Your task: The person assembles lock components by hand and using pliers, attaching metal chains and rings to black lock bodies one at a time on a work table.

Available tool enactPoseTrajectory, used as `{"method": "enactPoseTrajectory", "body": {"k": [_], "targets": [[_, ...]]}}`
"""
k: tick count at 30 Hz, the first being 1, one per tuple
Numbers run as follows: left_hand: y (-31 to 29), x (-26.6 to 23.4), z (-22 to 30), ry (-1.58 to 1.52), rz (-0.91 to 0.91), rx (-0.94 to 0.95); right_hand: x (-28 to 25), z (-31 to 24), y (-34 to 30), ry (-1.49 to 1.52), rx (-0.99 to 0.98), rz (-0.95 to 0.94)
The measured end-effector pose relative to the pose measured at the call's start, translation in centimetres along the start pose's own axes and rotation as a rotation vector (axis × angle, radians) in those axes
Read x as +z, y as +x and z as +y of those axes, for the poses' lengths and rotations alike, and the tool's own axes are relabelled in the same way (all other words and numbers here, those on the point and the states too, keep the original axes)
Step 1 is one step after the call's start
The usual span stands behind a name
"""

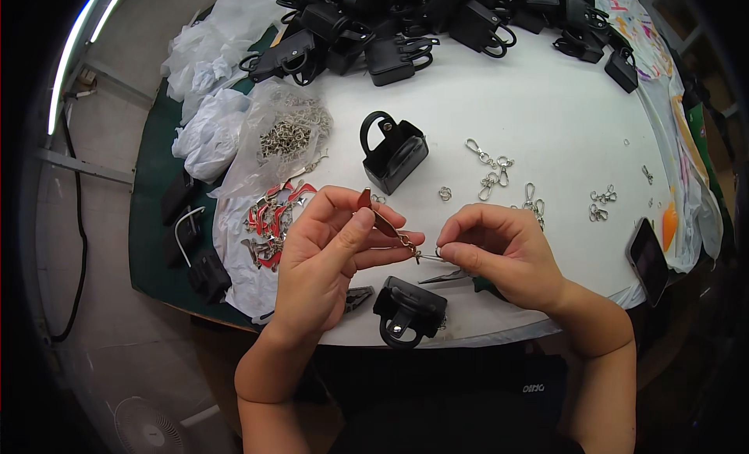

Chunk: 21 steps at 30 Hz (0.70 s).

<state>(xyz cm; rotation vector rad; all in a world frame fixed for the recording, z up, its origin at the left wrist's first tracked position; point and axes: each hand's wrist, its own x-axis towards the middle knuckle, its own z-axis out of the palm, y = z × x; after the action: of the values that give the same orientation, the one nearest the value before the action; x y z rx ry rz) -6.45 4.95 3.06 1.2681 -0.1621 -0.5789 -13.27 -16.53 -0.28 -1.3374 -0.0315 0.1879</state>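
Above the near part of the white tabletop (562,103), both hands meet over small metal parts. The left hand (316,255), palm turned up, grasps a red charm (381,222) between thumb and fingers; a short metal chain (405,241) trails from the charm's lower end toward the right. The right hand (511,259) pinches a tiny metal piece at its fingertips, next to the chain's end; whether the two parts are joined is too small to tell. Beneath the right hand lies a pair of pliers (444,278), partly hidden. A small black bag (399,172) sits beyond the hands, and a second black bag (425,313) lies nearer the body. To the left, red and silver charms (269,232) are heaped below a clear plastic bag of chains (290,134); to the right are silver clasps (488,179) and a phone (647,259).
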Motion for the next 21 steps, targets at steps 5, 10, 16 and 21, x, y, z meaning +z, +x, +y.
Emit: {"method": "enactPoseTrajectory", "body": {"k": [5,10,16,21], "targets": [[0.2,1.1,-0.1,-0.02,-0.008,0.049,0.0,-0.2,-0.4,0.193,0.098,0.0],[0.1,1.5,-0.3,0.01,-0.006,0.091,0.2,-0.7,-0.5,0.083,0.073,0.037],[-0.2,1.9,-0.3,0.042,-0.032,0.085,0.2,-0.2,-0.5,0.009,0.058,0.065],[-0.3,1.7,-0.3,0.051,-0.038,0.074,0.4,0.5,-0.4,-0.002,-0.033,0.121]]}}
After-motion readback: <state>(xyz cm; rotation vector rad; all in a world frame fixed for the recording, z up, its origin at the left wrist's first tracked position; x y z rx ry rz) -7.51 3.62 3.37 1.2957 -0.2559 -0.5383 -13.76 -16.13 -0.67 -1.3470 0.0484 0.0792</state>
